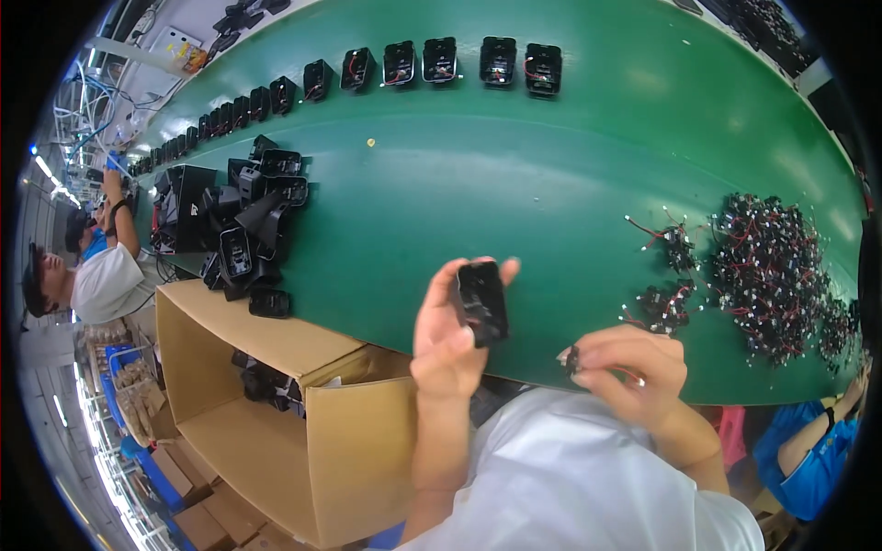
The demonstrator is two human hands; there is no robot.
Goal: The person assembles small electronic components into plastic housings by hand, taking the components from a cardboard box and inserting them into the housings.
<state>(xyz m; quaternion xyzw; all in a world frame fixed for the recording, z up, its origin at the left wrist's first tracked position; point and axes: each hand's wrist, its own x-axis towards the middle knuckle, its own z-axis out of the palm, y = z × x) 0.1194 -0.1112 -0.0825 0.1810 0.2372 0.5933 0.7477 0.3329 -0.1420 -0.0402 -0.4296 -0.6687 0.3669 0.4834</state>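
Note:
My left hand [443, 340] is closed round a black plastic housing [482, 301], held upright above the near edge of the green table. To its right, my right hand [634, 367] pinches a small black part with a red wire [573, 360] between thumb and fingertips. The two held things are apart. Beyond my right hand lie two small clumps of the same wired parts [663, 308], beside a large heap of them [772, 275]. Left of my hands, black housings [262, 207] are piled loosely on the table.
Along the far side of the green table [551, 147] runs a curved row of black housings with wires [439, 60]. An open cardboard box [363, 459] with black pieces inside stands at the near left. One person [110, 285] works at the left, another in blue [799, 459] at the right.

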